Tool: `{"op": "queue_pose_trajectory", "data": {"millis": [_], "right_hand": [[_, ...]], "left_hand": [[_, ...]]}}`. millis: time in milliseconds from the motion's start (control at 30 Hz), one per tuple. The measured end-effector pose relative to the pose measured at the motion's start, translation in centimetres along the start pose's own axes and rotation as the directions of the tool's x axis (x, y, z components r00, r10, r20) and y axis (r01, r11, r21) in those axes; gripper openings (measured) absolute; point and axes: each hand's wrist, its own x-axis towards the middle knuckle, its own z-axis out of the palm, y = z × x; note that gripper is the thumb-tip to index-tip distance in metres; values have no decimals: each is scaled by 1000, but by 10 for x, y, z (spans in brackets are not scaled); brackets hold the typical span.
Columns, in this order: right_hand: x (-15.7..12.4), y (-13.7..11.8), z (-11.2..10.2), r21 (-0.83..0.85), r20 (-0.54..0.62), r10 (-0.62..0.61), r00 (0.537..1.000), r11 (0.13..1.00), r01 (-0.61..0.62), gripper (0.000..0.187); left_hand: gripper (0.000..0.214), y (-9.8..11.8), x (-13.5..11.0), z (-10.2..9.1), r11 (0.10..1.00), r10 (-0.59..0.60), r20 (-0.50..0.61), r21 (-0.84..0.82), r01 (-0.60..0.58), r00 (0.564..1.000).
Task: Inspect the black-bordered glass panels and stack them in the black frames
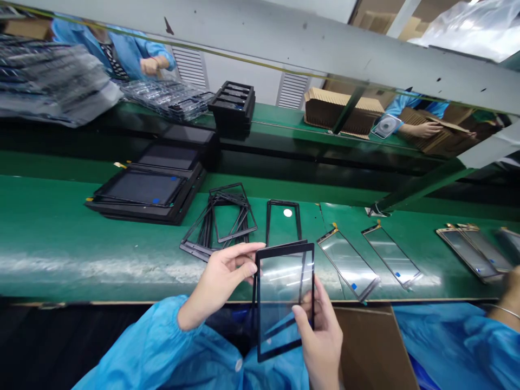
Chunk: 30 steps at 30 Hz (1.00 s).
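I hold a clear glass panel with a black border (285,281) upright over the near edge of the green belt (60,238). My left hand (221,276) pinches its upper left edge between thumb and fingers. My right hand (320,336) grips its lower right side, thumb on the front face. A second black frame seems to sit just behind the panel. Both my arms are in blue sleeves.
On the belt lie a pile of empty black frames (219,219), one single frame (283,219), black trays with panels (148,189) and several glass panels (349,262) to the right. A brown carton (374,346) stands beside my lap. A neighbour's hand (512,295) shows at right; other people work across the line.
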Motion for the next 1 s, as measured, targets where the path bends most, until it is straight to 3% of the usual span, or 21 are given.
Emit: {"op": "queue_pose_trajectory", "data": {"millis": [133,233,567,833,1000], "right_hand": [[-2,-9,5,20,-23,67,997,998,-67,66],[-1,-15,4,24,51,93,994,995,-95,69],[1,-25,5,-17,74,121,990,993,-120,66],[2,-20,5,-65,63,51,997,997,-47,64],[-1,-13,4,-210,88,-80,993,973,97,65]], "left_hand": [[40,-6,1,-2,998,-14,3,-55,14,1000],[43,-10,2,-4,994,-45,4,-103,45,999],[42,-10,2,-5,992,-40,-12,-121,38,999],[45,-9,1,-2,993,-48,-24,-106,45,999],[43,-5,1,0,996,-62,-58,-66,58,996]]}}
